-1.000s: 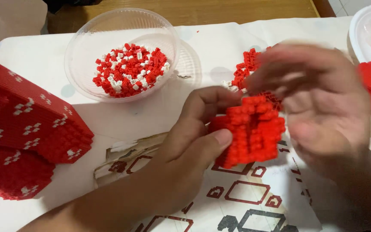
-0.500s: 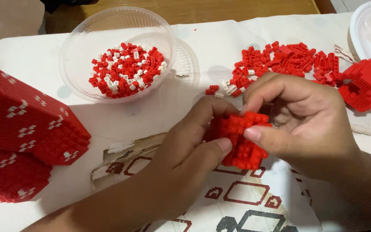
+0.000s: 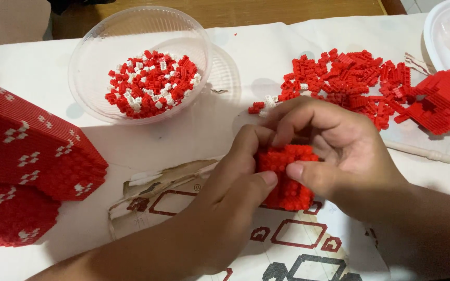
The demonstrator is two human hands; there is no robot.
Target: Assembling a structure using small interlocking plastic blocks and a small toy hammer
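Both hands grip one small red block assembly made of tiny bricks, held just above a printed sheet. My left hand wraps it from the left, thumb pressed on its front. My right hand covers it from the right and above, thumb against the front face, fingers curled over the top. Part of the assembly is hidden under the fingers.
A clear plastic bowl holds several red and white tiny bricks. A large red built block with white marks stands at the left. Loose red bricks, a built red piece, a white stick and another clear container lie at the right.
My right hand came down from above the assembly and closed onto it. The pile of loose red bricks behind it is now uncovered.
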